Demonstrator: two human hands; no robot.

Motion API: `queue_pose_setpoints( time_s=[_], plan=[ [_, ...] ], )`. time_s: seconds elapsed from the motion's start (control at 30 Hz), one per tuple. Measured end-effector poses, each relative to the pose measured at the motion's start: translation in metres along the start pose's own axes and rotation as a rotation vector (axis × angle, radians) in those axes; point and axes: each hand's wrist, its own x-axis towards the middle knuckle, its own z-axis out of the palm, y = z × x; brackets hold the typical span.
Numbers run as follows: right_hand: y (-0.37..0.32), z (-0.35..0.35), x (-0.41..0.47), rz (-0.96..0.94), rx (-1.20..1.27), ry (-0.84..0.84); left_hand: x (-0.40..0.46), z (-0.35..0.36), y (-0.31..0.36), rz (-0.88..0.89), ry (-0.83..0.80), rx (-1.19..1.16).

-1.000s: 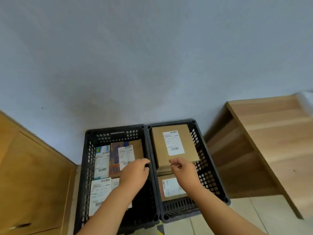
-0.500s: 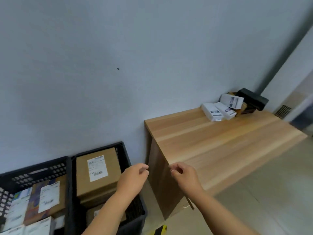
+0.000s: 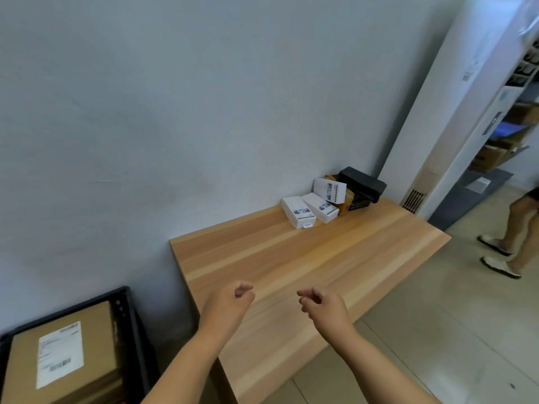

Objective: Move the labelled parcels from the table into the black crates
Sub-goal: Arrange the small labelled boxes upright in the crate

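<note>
Wooden table (image 3: 306, 258) — both hands (image 3: 230, 304) hover empty, parcels (image 3: 318, 205) far.

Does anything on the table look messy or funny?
Yes. At the table's far corner, one labelled box is tipped up, leaning on the brown and black boxes instead of lying flat like the two white ones beside it.

Two white labelled boxes (image 3: 298, 212) (image 3: 320, 207) lay flat on the wooden table (image 3: 306, 266), a third (image 3: 329, 190) tilted. One black crate (image 3: 132, 322) showed, holding one labelled brown parcel (image 3: 62, 352). Two bare hands (image 3: 230, 301) (image 3: 325, 309) were visible.
</note>
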Motion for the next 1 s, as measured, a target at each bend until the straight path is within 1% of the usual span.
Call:
queue_pose_setpoints(
  time_s=[0.13, 0.27, 0.47, 0.73, 0.83, 0.93, 1.0],
  plan=[
    [0.017, -0.035, 0.043, 0.017, -0.021, 0.008, 0.045, 0.039, 0.022, 0.005, 0.003, -0.039],
    [0.022, -0.072, 0.103, 0.049, -0.063, -0.004, 0.101, 0.071, 0.048, -0.031, 0.006, -0.083],
    [0.016, -0.109, 0.194, 0.040, -0.113, -0.011, 0.178, 0.084, 0.083, -0.048, 0.060, -0.084],
    [0.023, -0.110, 0.296, 0.082, -0.256, -0.050, 0.239, 0.086, 0.084, -0.081, 0.167, -0.049],
    [0.020, -0.104, 0.337, 0.087, -0.337, -0.090, 0.255, 0.088, 0.077, -0.136, 0.221, -0.041],
    [0.022, -0.099, 0.378, 0.113, -0.359, -0.149, 0.272, 0.094, 0.073, -0.202, 0.271, -0.026],
    [0.028, -0.096, 0.407, 0.099, -0.387, -0.185, 0.283, 0.100, 0.073, -0.234, 0.323, -0.026]
  ],
)
